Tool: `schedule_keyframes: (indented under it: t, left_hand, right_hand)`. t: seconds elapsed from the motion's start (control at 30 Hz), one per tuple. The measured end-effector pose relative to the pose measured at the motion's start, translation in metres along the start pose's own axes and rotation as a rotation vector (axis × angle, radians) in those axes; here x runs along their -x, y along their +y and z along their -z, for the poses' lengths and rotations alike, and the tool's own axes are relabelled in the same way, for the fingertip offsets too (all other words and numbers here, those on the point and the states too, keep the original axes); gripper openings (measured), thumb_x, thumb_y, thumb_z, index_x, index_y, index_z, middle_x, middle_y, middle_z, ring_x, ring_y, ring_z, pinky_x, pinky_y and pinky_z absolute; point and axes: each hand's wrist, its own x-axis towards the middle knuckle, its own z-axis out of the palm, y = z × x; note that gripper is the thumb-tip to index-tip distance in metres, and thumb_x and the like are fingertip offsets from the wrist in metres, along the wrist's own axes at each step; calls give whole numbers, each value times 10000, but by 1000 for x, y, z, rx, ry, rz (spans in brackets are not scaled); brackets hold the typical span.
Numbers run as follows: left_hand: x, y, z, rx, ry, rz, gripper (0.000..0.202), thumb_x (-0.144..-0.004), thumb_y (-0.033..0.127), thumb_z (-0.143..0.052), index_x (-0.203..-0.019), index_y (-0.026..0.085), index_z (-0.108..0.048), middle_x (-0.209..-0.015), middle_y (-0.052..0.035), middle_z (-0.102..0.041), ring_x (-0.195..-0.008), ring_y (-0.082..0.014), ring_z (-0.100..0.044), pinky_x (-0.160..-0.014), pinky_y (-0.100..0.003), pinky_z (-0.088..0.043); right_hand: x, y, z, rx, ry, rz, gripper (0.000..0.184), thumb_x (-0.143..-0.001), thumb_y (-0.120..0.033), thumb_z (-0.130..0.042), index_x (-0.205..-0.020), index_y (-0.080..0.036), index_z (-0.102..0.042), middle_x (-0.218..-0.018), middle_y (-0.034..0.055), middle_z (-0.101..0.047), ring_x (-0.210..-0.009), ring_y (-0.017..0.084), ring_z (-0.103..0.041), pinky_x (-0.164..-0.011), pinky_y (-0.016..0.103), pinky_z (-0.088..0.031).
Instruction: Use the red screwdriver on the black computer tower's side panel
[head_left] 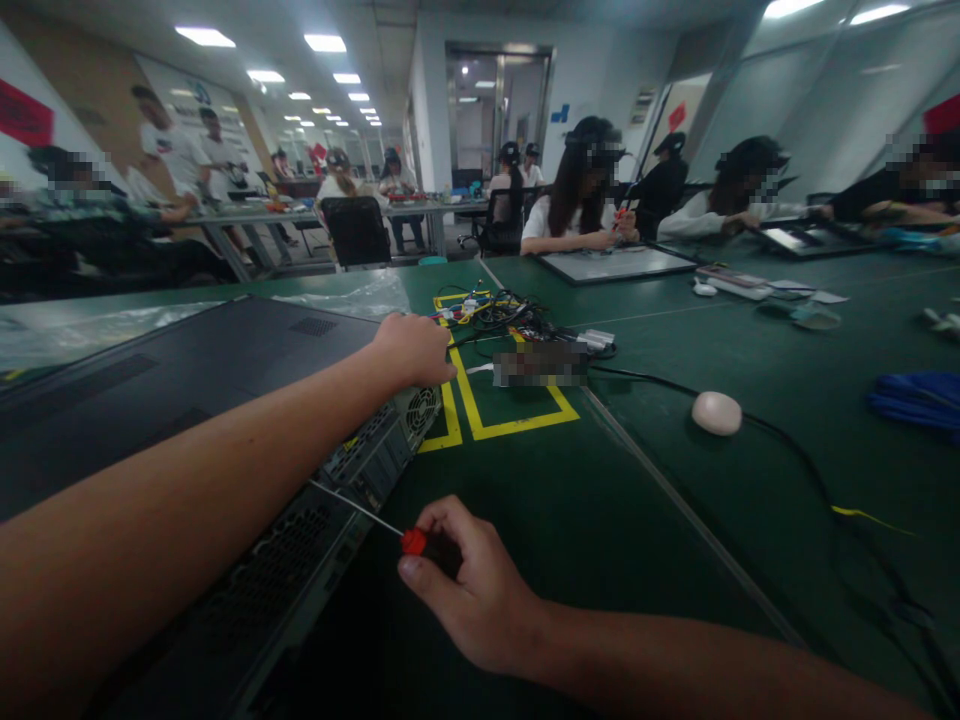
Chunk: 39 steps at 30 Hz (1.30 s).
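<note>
A dark desktop computer case (pixel 187 390) lies flat on the green table (pixel 570 500), its rear panel facing me. My left hand (pixel 411 348) rests closed over the case's far rear corner, above the fan grille (pixel 421 403). My right hand (pixel 465 585) is wrapped round a screwdriver (pixel 411 538) with a red and black handle. Its thin shaft points left, the tip touching the rear panel of the case.
Yellow tape squares (pixel 510 425) mark the table beyond the case, with a tangle of cables (pixel 495 310) there. A pale mouse (pixel 716 412) with its cord lies to the right, blue cloth (pixel 919 398) farther right. Several people work at tables behind.
</note>
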Motion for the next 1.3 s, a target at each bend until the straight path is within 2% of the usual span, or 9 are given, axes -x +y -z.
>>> schedule_keyframes:
  t: [0.33,0.47,0.63,0.8,0.9,1.03,1.13,1.3]
  left_hand:
    - [-1,0,-3,14,7,-4,673,-1186,528,-597,-1636,106,-865,-1646,-304,-863,-1545,-481,-820,-1213,-546,-664]
    - [-2,0,-3,17,16,-3,677,-1188,536,-599,-1633,102,-867,-1646,-300,-865,-1543,-489,-822,-1220,-549,-664]
    - [-4,-1,-4,21,9,-1,673,-1187,534,-599,-1639,112,-865,-1653,-294,-862,-1544,-492,-819,-1234,-558,-660]
    - [-6,-2,-5,12,-2,0,674,-1180,539,-579,-1631,129,-867,-1660,-281,-860,-1544,-480,-818,-1236,-553,-656]
    - [-6,-4,-6,13,-13,-8,677,-1179,543,-572,-1622,125,-868,-1665,-280,-858,-1548,-494,-816,-1246,-580,-657]
    - [-6,-5,-6,19,-18,-16,687,-1175,572,-571,-1604,133,-880,-1656,-281,-864,-1549,-509,-820,-1253,-597,-664]
    - [-10,-7,-6,23,-33,-23,740,-1155,620,-585,-1653,145,-857,-1634,-300,-869,-1521,-531,-834,-1228,-615,-677]
    - [-28,-17,-11,69,-49,-21,857,-1102,770,-543,-1651,194,-862,-1577,-307,-890,-1464,-589,-845,-1162,-684,-681]
  right_hand:
    - [0,3,1,22,5,14,470,-1066,-612,-971,-1097,-257,-665,-866,-57,-637,-763,172,-568,-748,326,-466]
    - [1,7,2,36,12,41,420,-1100,-589,-934,-1102,-252,-683,-881,-48,-652,-770,173,-584,-754,329,-480]
    - [2,7,3,114,27,121,263,-1175,-492,-782,-1104,-246,-721,-913,-24,-664,-802,184,-595,-826,347,-547]
    - [2,7,1,160,37,171,276,-1213,-497,-695,-1118,-240,-734,-921,-15,-658,-817,192,-606,-857,358,-560]
    - [1,6,-2,113,44,111,215,-1146,-453,-774,-1173,-250,-707,-944,-25,-678,-839,191,-630,-818,340,-525]
    - [-2,-4,-4,76,67,-70,465,-923,-321,-998,-1076,-290,-561,-874,-89,-614,-784,160,-558,-753,320,-439]
    - [-4,-16,-5,51,46,-198,507,-889,-261,-1029,-1038,-286,-545,-881,-91,-617,-783,151,-546,-747,316,-446]
    - [-12,-13,-7,62,-42,-238,608,-860,-356,-1125,-1025,-291,-543,-828,-108,-593,-743,139,-544,-700,286,-462]
